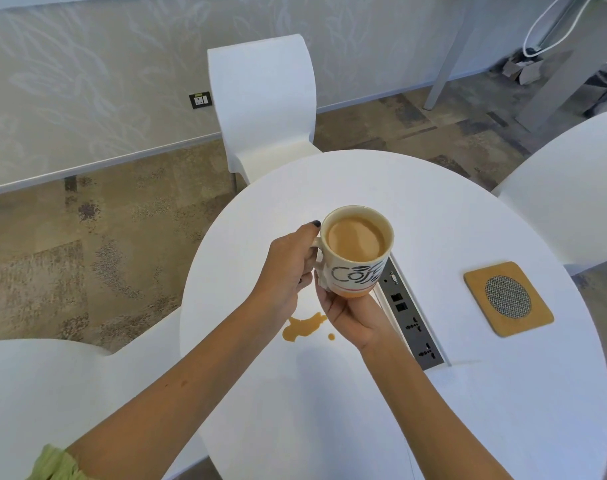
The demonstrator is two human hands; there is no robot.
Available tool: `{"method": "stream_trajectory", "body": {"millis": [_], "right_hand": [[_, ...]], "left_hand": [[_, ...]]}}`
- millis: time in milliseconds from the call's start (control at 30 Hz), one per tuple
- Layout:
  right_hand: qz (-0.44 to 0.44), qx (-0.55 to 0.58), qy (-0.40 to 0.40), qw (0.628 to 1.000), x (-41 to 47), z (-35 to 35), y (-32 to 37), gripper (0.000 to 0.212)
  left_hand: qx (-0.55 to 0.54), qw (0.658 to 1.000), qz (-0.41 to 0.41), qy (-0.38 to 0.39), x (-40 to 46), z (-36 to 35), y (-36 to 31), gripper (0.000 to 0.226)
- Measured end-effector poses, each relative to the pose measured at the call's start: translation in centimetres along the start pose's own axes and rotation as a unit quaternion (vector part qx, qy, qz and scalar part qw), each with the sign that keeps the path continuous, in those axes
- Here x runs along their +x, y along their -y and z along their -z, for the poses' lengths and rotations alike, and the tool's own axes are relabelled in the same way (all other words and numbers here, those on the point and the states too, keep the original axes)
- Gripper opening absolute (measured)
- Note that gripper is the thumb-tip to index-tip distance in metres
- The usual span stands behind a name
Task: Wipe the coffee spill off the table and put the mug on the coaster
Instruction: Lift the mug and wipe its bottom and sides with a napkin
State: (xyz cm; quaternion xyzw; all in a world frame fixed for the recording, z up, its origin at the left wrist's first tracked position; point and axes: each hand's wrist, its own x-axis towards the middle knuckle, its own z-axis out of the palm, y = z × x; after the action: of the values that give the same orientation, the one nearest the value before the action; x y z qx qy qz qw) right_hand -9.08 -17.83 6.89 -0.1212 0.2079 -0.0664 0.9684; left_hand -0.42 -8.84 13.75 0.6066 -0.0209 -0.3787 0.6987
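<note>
The mug is full of milky coffee and is held up in the air above the round white table. The left hand grips its handle. The right hand cups it from under, fingers curled round the bottom. Below the hands, a brown coffee spill lies on the table. The square coaster sits well apart to the right, past a gray socket strip. White chairs stand around.

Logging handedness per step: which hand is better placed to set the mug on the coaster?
Probably the left hand: it grips the handle of the mug, while the right hand only cups its base. The coaster lies to the right, so it would reach across.
</note>
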Motion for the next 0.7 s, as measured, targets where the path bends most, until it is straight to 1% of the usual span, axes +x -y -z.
{"method": "stream_trajectory", "body": {"millis": [67, 167, 267, 400, 467, 633, 700], "right_hand": [[-0.017, -0.006, 0.003, 1.0, -0.2, 0.4, -0.1, 0.039], [-0.039, -0.019, 0.009, 0.999, -0.7, 1.2, 0.2, 0.043], [-0.061, -0.043, 0.02, 0.997, -1.3, 2.2, 0.8, 0.039], [-0.066, -0.079, -0.018, 0.994, -1.9, 4.1, 2.5, 0.038], [-0.041, -0.083, -0.047, 0.995, -2.0, 4.8, 3.5, 0.035], [0.068, -0.081, -0.1, 0.989, -0.7, 5.5, 6.5, 0.026], [0.09, -0.097, -0.113, 0.985, 0.4, 5.4, 7.5, 0.024]], "left_hand": [[0.006, 1.0, -0.009, 0.002, 0.3, 0.2, 0.0, 0.029], [0.015, 1.0, -0.013, 0.002, 0.8, 0.5, 0.0, 0.032], [0.02, 1.0, -0.014, -0.003, 1.3, 0.6, 0.1, 0.033], [0.021, 1.0, -0.018, -0.013, 2.3, 0.8, 0.5, 0.033], [0.028, 0.999, -0.017, -0.022, 3.1, 1.1, 0.8, 0.034], [0.037, 0.998, -0.004, -0.049, 5.8, 2.3, 2.3, 0.037], [0.047, 0.997, -0.002, -0.054, 6.9, 2.7, 3.1, 0.038]]}}
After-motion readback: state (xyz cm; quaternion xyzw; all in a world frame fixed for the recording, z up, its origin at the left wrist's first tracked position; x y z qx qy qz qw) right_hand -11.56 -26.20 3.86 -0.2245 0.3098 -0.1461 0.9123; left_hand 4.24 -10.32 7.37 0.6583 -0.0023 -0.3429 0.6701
